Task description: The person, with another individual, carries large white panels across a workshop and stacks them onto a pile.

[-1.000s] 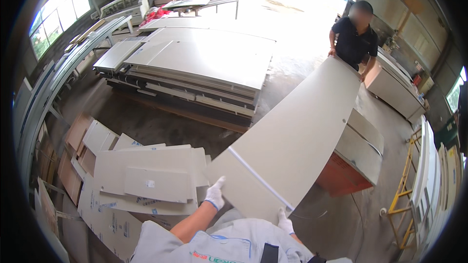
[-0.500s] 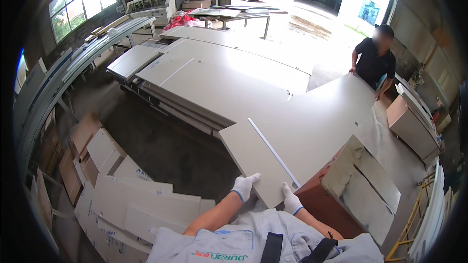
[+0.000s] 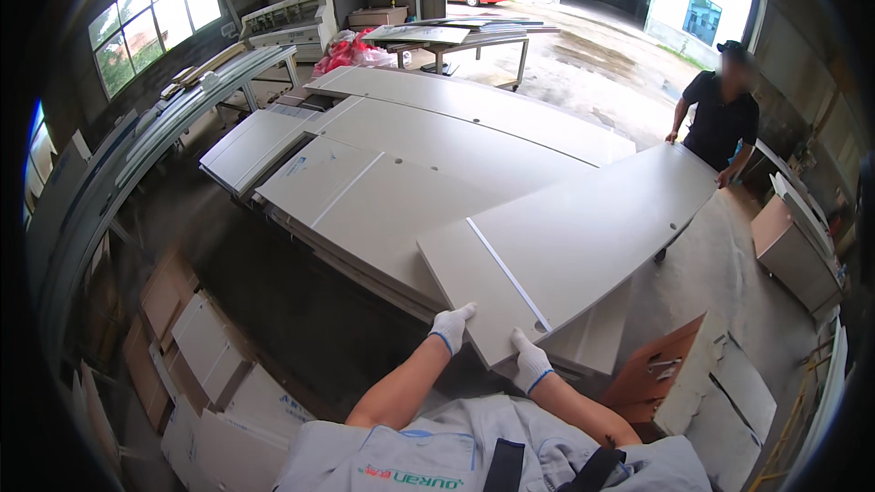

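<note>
A long pale grey panel (image 3: 583,228) with a white strip across its near end is held between me and a co-worker (image 3: 720,114). My left hand (image 3: 452,326), in a white glove, grips its near left corner, thumb on top. My gloved right hand (image 3: 530,362) holds the near right side, thumb on the upper face; the fingers of both hands are hidden beneath. At the far end, both of the co-worker's hands are on the panel's edge. Beneath and left of it lies a stack of similar panels (image 3: 365,191).
An open reddish-brown box (image 3: 652,374) with a pale side stands close on my right. Boards (image 3: 205,337) lean together at lower left. A long rack (image 3: 173,118) runs along the left wall. A table (image 3: 465,36) with sheets stands near the doorway. Another cabinet (image 3: 802,246) is at right.
The held panel has swung left at its near end relative to the box and now overlaps the stack, uncovering more panels. My view has turned slightly; both hands keep their grip.
</note>
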Available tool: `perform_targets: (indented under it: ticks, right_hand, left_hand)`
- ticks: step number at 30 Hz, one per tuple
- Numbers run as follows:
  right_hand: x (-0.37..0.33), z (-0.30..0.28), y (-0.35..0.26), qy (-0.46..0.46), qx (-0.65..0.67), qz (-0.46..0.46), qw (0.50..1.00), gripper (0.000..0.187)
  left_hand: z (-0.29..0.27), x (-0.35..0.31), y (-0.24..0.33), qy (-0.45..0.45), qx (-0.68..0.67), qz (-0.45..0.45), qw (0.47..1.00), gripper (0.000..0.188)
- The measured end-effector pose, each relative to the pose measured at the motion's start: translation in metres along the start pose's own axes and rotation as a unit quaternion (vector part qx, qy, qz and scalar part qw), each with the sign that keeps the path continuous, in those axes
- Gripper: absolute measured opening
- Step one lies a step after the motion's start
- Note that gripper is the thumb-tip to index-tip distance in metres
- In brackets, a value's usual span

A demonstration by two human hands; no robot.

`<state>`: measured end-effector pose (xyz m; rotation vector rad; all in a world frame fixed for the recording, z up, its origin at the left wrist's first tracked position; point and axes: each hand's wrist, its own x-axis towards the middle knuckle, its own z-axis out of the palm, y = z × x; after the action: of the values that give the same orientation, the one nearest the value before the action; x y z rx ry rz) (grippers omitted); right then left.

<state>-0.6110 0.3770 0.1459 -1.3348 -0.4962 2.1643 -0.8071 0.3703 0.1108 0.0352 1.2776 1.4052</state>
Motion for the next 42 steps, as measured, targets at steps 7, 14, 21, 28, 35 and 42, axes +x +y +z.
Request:
perform_targets:
  ticks: [7, 14, 21, 28, 35, 42]
  right_hand:
    - [0.107, 0.147, 0.003, 0.021, 0.104, -0.009, 0.994, 0.045]
    - [0.206, 0.281, 0.02, 0.047, -0.014, 0.043, 0.998, 0.041]
    - [0.268, 0.409, 0.025, -0.061, -0.055, 0.12, 0.989, 0.043]
    - [0.311, 0.492, 0.015, 0.077, -0.463, -0.345, 0.813, 0.039]
    - [0.34, 0.505, 0.029, 0.173, -0.741, -0.357, 0.542, 0.079]
    - [0.343, 0.51, 0.034, 0.18, -0.752, -0.37, 0.515, 0.081]
  left_hand:
    - [-0.056, 0.091, 0.124, -0.012, 0.073, -0.041, 0.996, 0.038]
    - [-0.133, 0.152, 0.208, 0.005, 0.133, -0.038, 0.99, 0.04]
    - [-0.223, 0.231, 0.339, 0.06, 0.187, -0.036, 0.98, 0.034]
    - [-0.309, 0.317, 0.477, 0.081, 0.258, 0.009, 0.963, 0.046]
    - [-0.389, 0.426, 0.603, 0.164, 0.331, 0.061, 0.927, 0.054]
    - [-0.44, 0.565, 0.722, 0.233, 0.29, 0.108, 0.922, 0.059]
